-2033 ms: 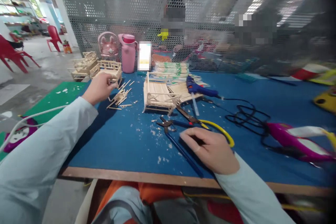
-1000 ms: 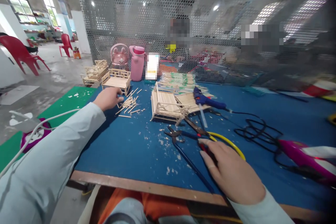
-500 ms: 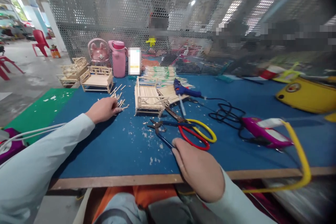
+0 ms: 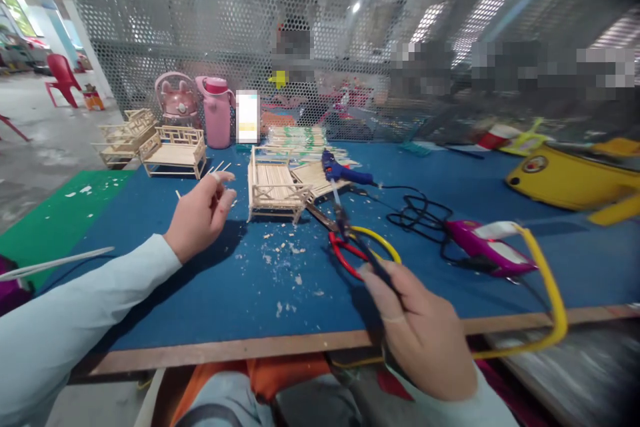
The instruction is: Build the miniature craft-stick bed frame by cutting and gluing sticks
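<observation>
My right hand (image 4: 425, 327) grips a pair of blue-handled cutting pliers (image 4: 373, 257), raised over the table with the jaws pointing away from me. Behind them lie scissors (image 4: 387, 240) with one red and one yellow handle loop. At the left, my left hand (image 4: 200, 217) hovers with thumb and forefinger apart, nothing visible between them. It partly hides a few thin wooden sticks (image 4: 220, 167). Between my hands stands a miniature bench of thin sticks (image 4: 275, 187). A blue glue gun (image 4: 350, 173) rests on a flat stick panel (image 4: 313, 179) beside it.
More miniature benches (image 4: 175, 150) stand at the back left, near a pink bottle (image 4: 217, 113) and a lit phone (image 4: 247, 117). A purple device (image 4: 493, 247) with a yellow cable and a yellow bag (image 4: 575, 180) lie on the right. Perforated mesh (image 4: 200, 13) closes the back.
My right hand has lifted the pliers off the table and turned them toward the scissors. My left hand has risen from the loose sticks and its fingers have parted. The view has shifted slightly.
</observation>
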`<action>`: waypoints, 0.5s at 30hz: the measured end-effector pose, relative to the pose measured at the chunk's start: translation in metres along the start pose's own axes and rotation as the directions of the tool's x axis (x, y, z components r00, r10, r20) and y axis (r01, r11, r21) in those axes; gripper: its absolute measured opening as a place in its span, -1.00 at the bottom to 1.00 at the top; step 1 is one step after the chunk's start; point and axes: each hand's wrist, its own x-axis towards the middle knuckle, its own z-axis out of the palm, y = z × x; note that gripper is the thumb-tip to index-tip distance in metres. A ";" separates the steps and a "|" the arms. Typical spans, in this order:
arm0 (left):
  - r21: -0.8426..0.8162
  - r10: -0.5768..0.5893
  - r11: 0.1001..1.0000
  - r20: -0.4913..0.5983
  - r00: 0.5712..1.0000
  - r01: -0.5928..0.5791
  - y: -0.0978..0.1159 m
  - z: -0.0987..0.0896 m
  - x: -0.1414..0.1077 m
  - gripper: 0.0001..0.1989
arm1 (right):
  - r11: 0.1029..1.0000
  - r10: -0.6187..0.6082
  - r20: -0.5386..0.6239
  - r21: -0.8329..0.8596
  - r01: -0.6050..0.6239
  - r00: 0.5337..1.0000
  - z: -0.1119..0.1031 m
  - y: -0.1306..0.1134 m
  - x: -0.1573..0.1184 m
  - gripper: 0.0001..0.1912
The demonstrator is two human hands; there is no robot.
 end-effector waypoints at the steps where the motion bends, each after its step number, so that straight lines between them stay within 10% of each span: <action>1: -0.029 0.075 0.997 0.020 0.997 -0.075 0.003 0.003 -0.004 -0.75 | 0.983 0.130 -0.054 0.135 -0.122 0.990 -0.002 -0.005 -0.001 -0.71; 5: -0.273 0.361 0.912 0.180 0.915 -0.306 0.025 0.008 -0.021 -0.78 | 0.607 0.462 0.036 0.716 -0.345 0.886 0.001 -0.024 -0.008 -0.66; 9: -0.528 0.254 0.848 0.346 0.903 -0.036 0.049 0.007 -0.037 -0.50 | 0.289 0.386 0.294 0.862 -0.417 0.875 0.023 -0.036 -0.018 -0.62; 15: -0.480 0.177 0.869 0.530 0.829 0.121 0.063 0.000 -0.039 -0.68 | 0.335 0.234 0.310 0.864 -0.375 0.922 0.050 -0.047 -0.031 -0.81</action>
